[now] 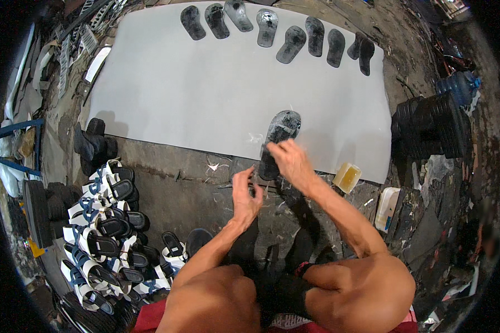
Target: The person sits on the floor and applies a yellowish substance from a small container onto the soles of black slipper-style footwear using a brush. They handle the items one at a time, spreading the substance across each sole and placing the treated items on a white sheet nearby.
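Note:
A black sandal sole (284, 123), shiny and wet-looking at its far end, lies across the front edge of a pale grey sheet (205, 89). Over the sole's middle is my right hand (293, 165), its fingers drawn together at the surface. Whatever those fingers pinch, if anything, is hidden and slightly blurred. Just left of the sole's near end hovers my left hand (246, 195), thumb and fingers curved apart with nothing visible between them. A clear tub of amber liquid (347, 177) sits by the sheet's front right corner.
Several black soles (293, 44) lie along the sheet's far edge. White and navy sandals (103, 227) are heaped at the left. Stacked black soles (430, 126) stand at the right, with a white container (387, 208) nearer me. Scraps litter the dark floor (161, 194).

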{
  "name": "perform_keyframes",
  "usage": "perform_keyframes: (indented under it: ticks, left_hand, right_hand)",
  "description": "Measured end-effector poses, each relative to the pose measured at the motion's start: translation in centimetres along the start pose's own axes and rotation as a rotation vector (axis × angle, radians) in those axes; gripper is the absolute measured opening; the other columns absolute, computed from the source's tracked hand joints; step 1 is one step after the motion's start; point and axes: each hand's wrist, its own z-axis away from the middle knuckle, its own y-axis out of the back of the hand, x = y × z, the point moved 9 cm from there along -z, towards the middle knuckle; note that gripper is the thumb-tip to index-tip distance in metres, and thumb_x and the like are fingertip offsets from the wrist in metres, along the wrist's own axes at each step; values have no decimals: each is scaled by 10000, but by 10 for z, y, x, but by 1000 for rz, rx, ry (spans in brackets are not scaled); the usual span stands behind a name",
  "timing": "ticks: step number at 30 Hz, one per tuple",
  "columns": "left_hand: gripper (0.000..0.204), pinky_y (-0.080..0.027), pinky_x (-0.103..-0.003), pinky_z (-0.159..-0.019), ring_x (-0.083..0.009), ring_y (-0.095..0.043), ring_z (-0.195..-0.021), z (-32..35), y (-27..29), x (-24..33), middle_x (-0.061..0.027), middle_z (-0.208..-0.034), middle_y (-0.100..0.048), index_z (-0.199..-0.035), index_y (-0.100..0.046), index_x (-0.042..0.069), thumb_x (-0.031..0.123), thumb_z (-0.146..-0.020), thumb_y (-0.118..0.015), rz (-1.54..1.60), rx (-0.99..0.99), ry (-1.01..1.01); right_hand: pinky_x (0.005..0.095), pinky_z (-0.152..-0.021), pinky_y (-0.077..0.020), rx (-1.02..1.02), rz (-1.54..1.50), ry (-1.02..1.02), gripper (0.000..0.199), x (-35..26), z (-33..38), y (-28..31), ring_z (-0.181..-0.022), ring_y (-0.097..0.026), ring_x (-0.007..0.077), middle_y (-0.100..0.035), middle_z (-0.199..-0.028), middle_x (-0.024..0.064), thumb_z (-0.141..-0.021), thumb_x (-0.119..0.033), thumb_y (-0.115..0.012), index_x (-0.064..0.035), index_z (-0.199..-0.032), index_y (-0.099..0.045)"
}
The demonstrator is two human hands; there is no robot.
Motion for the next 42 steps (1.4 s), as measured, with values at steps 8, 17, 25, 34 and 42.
perform_keyframes:
  ticks: [8, 17, 25, 34, 42]
  left_hand:
    - [507, -553, -359, -888, -226, -636, -1027, -7, 41, -31, -120, -1202, -644, -1344, -672, 6, -143, -860, -642, 37, 193, 219]
    - [783, -498, -520, -1053, -388, -587, -1186, -11, -6, 15, -209, -1294, -617, -1493, -544, -26, 136, -826, -922, -130, -35, -28]
    - [1040, -453, -537, -1088, -425, -514, -1254, -20, -50, 23, -241, -1311, -558, -1631, -392, -68, 156, -800, -977, -232, -86, -40]
    - [823, -576, -415, -916, -272, -697, -1058, -37, -32, 1, -168, -1226, -719, -1479, -640, -82, 254, -809, -980, -162, -112, 299]
    - [373, -399, -316, -652, -118, -448, -657, -51, 33, 7, 64, -690, -470, -787, -655, 156, 365, -874, -952, 730, -313, 935]
  right_hand:
    - [480, -972, -597, -18, -311, -157, 357, -39, 79, -6, -1090, -719, 398, -767, -1163, 201, -971, -70, -741, -17, -1324, -745]
    - [324, -965, -584, 511, -821, -829, 407, 39, 141, 172, -1081, -701, 132, -795, -1168, 51, -1119, -292, -740, 24, -1376, -747]
    - [471, -970, -587, 345, 278, -691, 493, 89, 255, 124, -1109, -695, 351, -761, -1186, 152, -910, -50, -842, -96, -1398, -787]
    - [486, -996, -539, 191, 188, -734, 392, 56, 268, 135, -1065, -674, 345, -728, -1081, 121, -887, -124, -871, -86, -1274, -821]
    - [407, -909, -561, 506, 51, -795, 278, 50, 239, 209, -1016, -714, 318, -739, -1067, 148, -967, -48, -792, -25, -1242, -816]
